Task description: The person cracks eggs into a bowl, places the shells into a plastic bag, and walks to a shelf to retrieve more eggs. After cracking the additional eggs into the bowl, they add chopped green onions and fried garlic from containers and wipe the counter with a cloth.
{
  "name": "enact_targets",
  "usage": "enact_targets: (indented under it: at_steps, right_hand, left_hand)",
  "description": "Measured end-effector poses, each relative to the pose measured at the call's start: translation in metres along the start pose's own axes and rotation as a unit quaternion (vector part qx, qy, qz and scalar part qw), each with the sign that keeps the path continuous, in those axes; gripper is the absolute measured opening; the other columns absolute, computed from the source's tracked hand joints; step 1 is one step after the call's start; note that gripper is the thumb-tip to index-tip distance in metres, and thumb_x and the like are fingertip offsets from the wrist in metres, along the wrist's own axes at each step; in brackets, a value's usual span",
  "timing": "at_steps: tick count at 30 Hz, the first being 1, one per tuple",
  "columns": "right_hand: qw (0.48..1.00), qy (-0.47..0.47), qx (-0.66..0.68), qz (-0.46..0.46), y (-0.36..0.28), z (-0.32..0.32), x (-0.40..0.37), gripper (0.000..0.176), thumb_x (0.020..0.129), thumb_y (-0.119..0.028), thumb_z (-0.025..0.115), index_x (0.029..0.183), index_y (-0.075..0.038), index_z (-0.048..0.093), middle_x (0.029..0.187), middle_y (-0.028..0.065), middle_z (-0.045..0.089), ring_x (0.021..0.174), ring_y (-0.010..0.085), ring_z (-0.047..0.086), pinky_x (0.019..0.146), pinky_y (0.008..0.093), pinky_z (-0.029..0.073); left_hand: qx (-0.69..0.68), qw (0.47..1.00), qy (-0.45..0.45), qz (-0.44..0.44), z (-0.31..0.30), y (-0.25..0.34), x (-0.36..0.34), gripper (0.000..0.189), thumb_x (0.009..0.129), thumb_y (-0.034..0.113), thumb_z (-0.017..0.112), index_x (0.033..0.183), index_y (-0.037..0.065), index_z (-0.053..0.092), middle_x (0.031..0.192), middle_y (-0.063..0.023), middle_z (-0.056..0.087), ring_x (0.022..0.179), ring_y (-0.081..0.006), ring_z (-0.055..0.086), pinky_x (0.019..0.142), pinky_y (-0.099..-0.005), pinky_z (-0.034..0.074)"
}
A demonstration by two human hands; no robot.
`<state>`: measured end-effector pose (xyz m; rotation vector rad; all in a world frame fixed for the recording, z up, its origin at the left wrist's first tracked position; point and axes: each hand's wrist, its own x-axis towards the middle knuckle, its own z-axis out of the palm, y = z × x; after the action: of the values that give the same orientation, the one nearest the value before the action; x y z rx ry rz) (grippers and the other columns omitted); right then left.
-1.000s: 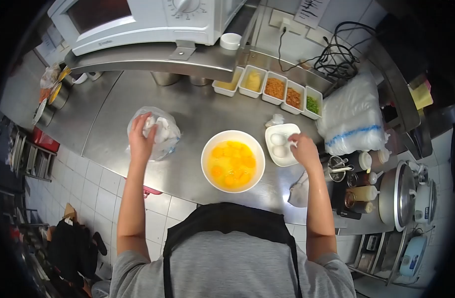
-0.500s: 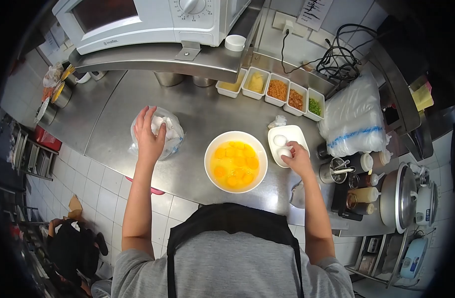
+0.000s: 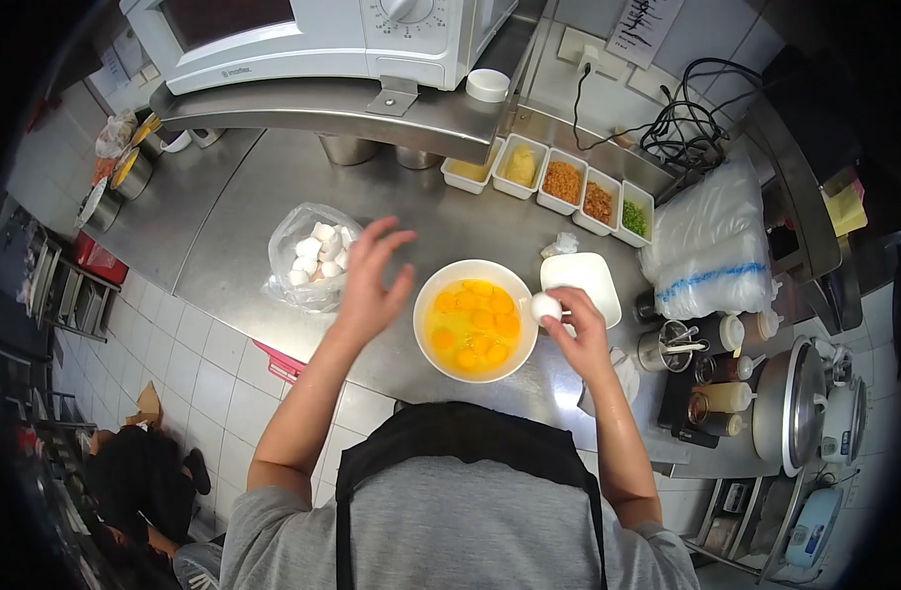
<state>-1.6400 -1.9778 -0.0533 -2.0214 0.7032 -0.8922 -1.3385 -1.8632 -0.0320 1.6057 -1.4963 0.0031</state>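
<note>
Steel tabletop (image 3: pixel 264 187) spans the view; microwave (image 3: pixel 303 29) sits on the shelf above it at 12 o'clock. Stack of clear plastic bags (image 3: pixel 711 236) at 2 o'clock, far right. White bowl (image 3: pixel 423 300) is dead centre in front of me, full of cracked eggs, yolks intact. Taking the bowl as the clock centre from here: bag of eggshells (image 3: pixel 285 241) at 10 o'clock, apart from the bowl. White dish (image 3: pixel 583 280) at 2 o'clock, just beside the bowl. Row of condiment tubs (image 3: pixel 569 187) at 1 o'clock, against the back ledge. My left hand (image 3: pixel 367 290) hangs at 9 o'clock between shell bag and bowl, released, fingers spread, holding nothing. My right hand (image 3: pixel 580 334) is at 3 o'clock, fingers grasping one whole egg (image 3: pixel 545 307). The egg is right at the bowl's rim; actual contact, can't tell.
</note>
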Motion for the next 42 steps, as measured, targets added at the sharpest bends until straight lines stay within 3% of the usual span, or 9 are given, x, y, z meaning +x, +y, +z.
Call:
enact_targets:
  at_steps: [3, 8, 17, 19, 23, 27, 33, 39, 42]
  right_hand:
    - [0.956, -0.051, 0.213, 0.193, -0.01, 0.005, 0.018, 0.032, 0.089, -0.014, 0.065, 0.118, -0.003, 0.061, 0.107, 0.0058, 0.063, 0.092, 0.0134, 0.061, 0.069, 0.0244, 0.052]
    - [0.898, -0.14, 0.323, 0.264, -0.019, 0.026, 0.041, 0.042, 0.091, -0.015, 0.064, 0.13, -0.006, 0.052, 0.102, 0.0037, 0.064, 0.088, 0.0104, 0.062, 0.07, 0.0243, 0.053]
    - [0.923, -0.246, 0.236, 0.177, -0.011, 0.027, 0.053, 0.045, 0.082, -0.007, 0.071, 0.126, -0.005, 0.058, 0.091, 0.0042, 0.066, 0.076, 0.0113, 0.061, 0.069, 0.0241, 0.05]
    - [0.951, -0.273, 0.017, 0.144, -0.031, 0.014, 0.062, 0.051, 0.079, -0.008, 0.074, 0.127, -0.006, 0.057, 0.095, 0.0046, 0.065, 0.081, 0.0104, 0.061, 0.072, 0.0256, 0.051]
    - [0.971, -0.134, -0.197, 0.013, -0.039, 0.004, 0.062, 0.049, 0.075, -0.008, 0.076, 0.121, -0.007, 0.059, 0.091, 0.0059, 0.064, 0.081, 0.0101, 0.06, 0.072, 0.027, 0.05]
    - [0.985, -0.104, 0.007, 0.14, -0.035, 0.024, 0.059, 0.033, 0.08, -0.017, 0.074, 0.105, -0.001, 0.058, 0.086, 0.0111, 0.064, 0.071, 0.0171, 0.061, 0.069, 0.0282, 0.05]
    - [0.993, -0.088, 0.059, 0.045, -0.019, 0.032, 0.048, 0.036, 0.085, -0.021, 0.071, 0.114, -0.003, 0.061, 0.1, 0.012, 0.062, 0.08, 0.0148, 0.061, 0.07, 0.0265, 0.049]
    - [0.93, -0.083, -0.352, 0.059, 0.056, -0.046, 0.016, 0.049, 0.077, -0.016, 0.07, 0.125, -0.014, 0.059, 0.121, 0.0143, 0.058, 0.098, 0.0289, 0.061, 0.086, 0.0397, 0.049]
    - [0.861, -0.145, -0.471, 0.128, 0.07, -0.048, -0.005, 0.051, 0.074, -0.011, 0.069, 0.123, -0.016, 0.06, 0.124, 0.0156, 0.055, 0.104, 0.03, 0.059, 0.088, 0.0399, 0.049]
  left_hand:
    - [-0.104, 0.984, -0.125, 0.073, 0.019, 0.03, 0.01, 0.051, 0.078, 0.004, 0.067, 0.127, 0.012, 0.055, 0.136, -0.0155, 0.046, 0.127, -0.0356, 0.043, 0.104, -0.0417, 0.038]
    - [-0.212, 0.937, -0.264, 0.088, 0.044, 0.043, 0.021, 0.055, 0.076, 0.006, 0.072, 0.128, 0.013, 0.057, 0.134, -0.0153, 0.051, 0.116, -0.0321, 0.055, 0.096, -0.0394, 0.048]
    - [-0.205, 0.926, -0.3, 0.104, 0.036, 0.026, 0.025, 0.049, 0.07, 0.002, 0.074, 0.118, 0.01, 0.065, 0.127, -0.015, 0.058, 0.102, -0.0323, 0.064, 0.086, -0.0361, 0.054]
    - [-0.18, 0.926, -0.311, 0.112, 0.034, 0.023, 0.025, 0.051, 0.069, -0.002, 0.074, 0.117, 0.01, 0.066, 0.128, -0.0146, 0.058, 0.105, -0.0304, 0.064, 0.087, -0.0355, 0.054]
    - [-0.132, 0.947, -0.282, 0.084, 0.032, 0.018, 0.026, 0.056, 0.069, 0.0, 0.075, 0.122, 0.009, 0.062, 0.122, -0.0141, 0.061, 0.101, -0.0302, 0.064, 0.087, -0.0354, 0.054]
    - [-0.225, 0.937, -0.268, -0.004, 0.035, 0.037, 0.02, 0.059, 0.072, 0.001, 0.074, 0.128, 0.011, 0.057, 0.115, -0.0129, 0.06, 0.098, -0.0266, 0.064, 0.086, -0.0344, 0.056]
    - [-0.288, 0.94, -0.177, -0.044, 0.037, 0.019, 0.004, 0.046, 0.077, 0.003, 0.074, 0.12, 0.007, 0.06, 0.112, -0.0097, 0.059, 0.098, -0.0179, 0.063, 0.08, -0.0284, 0.056]
    - [-0.131, 0.982, 0.088, -0.108, -0.032, -0.062, -0.005, 0.044, 0.074, 0.004, 0.076, 0.115, 0.01, 0.062, 0.113, -0.0048, 0.062, 0.097, -0.0188, 0.063, 0.073, -0.0267, 0.053]
    - [0.104, 0.98, 0.109, -0.13, -0.059, -0.092, -0.011, 0.049, 0.082, 0.019, 0.072, 0.128, 0.013, 0.055, 0.13, -0.0112, 0.054, 0.119, -0.0317, 0.051, 0.097, -0.0512, 0.038]
